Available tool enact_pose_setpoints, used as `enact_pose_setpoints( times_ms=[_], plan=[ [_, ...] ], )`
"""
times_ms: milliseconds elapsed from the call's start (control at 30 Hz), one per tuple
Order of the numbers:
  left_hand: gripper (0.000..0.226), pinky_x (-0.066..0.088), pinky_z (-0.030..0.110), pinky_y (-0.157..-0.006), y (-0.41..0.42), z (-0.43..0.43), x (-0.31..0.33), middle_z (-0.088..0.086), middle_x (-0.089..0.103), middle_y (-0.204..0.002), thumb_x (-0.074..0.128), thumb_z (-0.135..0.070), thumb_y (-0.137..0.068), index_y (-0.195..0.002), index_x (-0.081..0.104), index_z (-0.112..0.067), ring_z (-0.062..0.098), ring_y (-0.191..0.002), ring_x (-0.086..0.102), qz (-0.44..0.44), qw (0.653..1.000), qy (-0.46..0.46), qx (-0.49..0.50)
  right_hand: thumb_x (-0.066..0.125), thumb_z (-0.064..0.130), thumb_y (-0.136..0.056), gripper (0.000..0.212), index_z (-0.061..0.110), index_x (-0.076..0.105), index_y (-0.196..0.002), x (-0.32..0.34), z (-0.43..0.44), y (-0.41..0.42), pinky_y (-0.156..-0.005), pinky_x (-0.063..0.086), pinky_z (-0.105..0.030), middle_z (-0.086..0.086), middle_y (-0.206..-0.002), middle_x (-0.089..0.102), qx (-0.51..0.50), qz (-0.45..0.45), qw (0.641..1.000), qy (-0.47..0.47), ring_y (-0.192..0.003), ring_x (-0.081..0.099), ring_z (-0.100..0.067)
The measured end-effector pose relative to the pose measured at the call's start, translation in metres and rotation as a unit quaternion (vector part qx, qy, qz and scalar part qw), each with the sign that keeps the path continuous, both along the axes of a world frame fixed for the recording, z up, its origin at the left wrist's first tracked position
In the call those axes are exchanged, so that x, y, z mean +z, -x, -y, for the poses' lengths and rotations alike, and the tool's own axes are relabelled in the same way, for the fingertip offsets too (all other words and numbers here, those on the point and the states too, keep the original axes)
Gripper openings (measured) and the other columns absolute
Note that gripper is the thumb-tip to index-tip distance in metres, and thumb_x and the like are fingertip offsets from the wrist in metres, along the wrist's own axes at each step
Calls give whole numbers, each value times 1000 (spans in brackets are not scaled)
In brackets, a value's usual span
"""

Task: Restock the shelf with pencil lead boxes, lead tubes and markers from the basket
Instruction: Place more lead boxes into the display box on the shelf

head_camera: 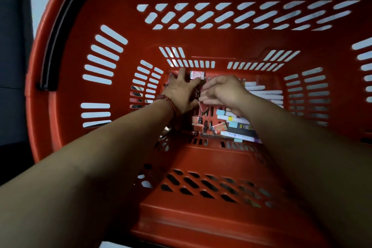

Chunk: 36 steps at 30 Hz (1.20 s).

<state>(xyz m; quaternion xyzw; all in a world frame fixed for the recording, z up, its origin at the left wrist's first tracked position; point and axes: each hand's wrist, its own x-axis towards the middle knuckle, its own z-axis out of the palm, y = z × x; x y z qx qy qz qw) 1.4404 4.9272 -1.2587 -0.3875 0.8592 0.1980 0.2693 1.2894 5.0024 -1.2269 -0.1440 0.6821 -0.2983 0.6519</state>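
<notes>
I look down into a red basket (201, 32). On its floor lie small red pencil lead boxes (197, 75), (218, 128) and white and dark markers (265, 94), (239, 127). My left hand (182, 90), with a red bracelet on the wrist, lies spread over boxes in the far left corner, its fingers fairly straight. My right hand (223, 92) is beside it with curled fingers that pinch a tilted red lead box (203, 107). A small dark item sits between the two hands. What lies under the palms is hidden.
The basket's slotted walls rise steeply on all sides around my forearms. Its black handle (58, 32) lies folded along the left rim. Pale floor shows through the slots, and something dark stands at the far left.
</notes>
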Motion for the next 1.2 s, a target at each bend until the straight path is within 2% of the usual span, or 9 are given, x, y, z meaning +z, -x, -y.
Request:
enact_pose_setpoints(
  times_ms=[133, 300, 433, 533, 633, 900, 967, 1100, 1200],
  plan=[
    [65, 50, 51, -91, 1, 5, 3, 15, 30, -139, 70, -45, -84, -140, 39, -34, 45, -120, 43, 2, 1000, -25, 7, 57, -9, -92, 19, 4, 68, -85, 1, -8, 6, -69, 64, -36, -21, -82, 73, 217, -131, 967, 11, -72, 75, -31],
    [64, 51, 40, -79, 2, 11, 9, 15, 56, -118, 70, -44, -83, -137, 39, -32, 36, -100, 60, -30, 999, -29, -14, 63, -5, -83, 26, 11, 73, -102, -1, -29, 2, -71, 55, -31, -9, -94, 74, 545, -216, 810, 18, -83, 69, -24],
    [51, 48, 36, -72, 5, 16, 16, 7, 64, -108, 71, -44, -86, -129, 47, -31, 28, -91, 60, -31, 999, -36, -15, 55, -6, -84, 35, 12, 69, -110, -1, -34, 0, -75, 47, -28, -7, -109, 68, 627, -279, 726, 44, -98, 63, -26],
    [49, 52, 38, -80, 9, 24, 23, 2, 64, -110, 72, -38, -86, -130, 54, -30, 24, -95, 59, 21, 996, -82, -21, 64, 1, -84, 15, 11, 62, -95, -3, -31, -7, -74, 47, -30, -7, -99, 65, 672, -309, 671, 47, -90, 61, -27],
    [38, 56, 39, -87, 5, 32, 26, -6, 64, -108, 77, -32, -81, -115, 61, -38, 20, -96, 62, 70, 990, -123, -17, 79, 12, -81, 46, 19, 35, -69, -7, -32, -15, -70, 41, -29, -4, -79, 50, 693, -313, 649, 26, -82, 54, -26],
    [44, 53, 32, -72, -19, 35, 34, -2, 66, -110, 79, -27, -79, -117, 57, -31, 21, -93, 65, 37, 992, -107, 53, 72, 10, -85, 28, 16, 45, -91, -8, -35, -15, -69, 46, -31, -6, -83, 53, 657, -313, 684, 51, -84, 57, -27],
    [41, 48, 30, -66, -19, 29, 38, -2, 64, -105, 77, -30, -82, -117, 55, -32, 19, -87, 62, 15, 993, -89, 71, 68, 7, -87, 18, 14, 53, -90, -10, -35, -16, -73, 52, -33, -9, -91, 61, 600, -308, 735, 70, -84, 60, -26],
    [48, 46, 34, -71, -21, 20, 45, 5, 62, -103, 76, -28, -84, -125, 52, -23, 23, -87, 57, -17, 994, -75, 80, 69, -2, -88, 11, 4, 65, -97, -15, -33, -20, -75, 60, -39, -20, -91, 73, 365, -123, 922, 45, -73, 70, -23],
    [59, 51, 36, -82, -25, 18, 49, 7, 62, -114, 75, -23, -86, -137, 47, -20, 25, -101, 60, -43, 985, -115, 122, 61, -13, -89, 20, 1, 65, -103, -11, -31, -19, -73, 63, -33, -21, -94, 73, 263, -45, 963, 44, -76, 74, -23]
  ],
)
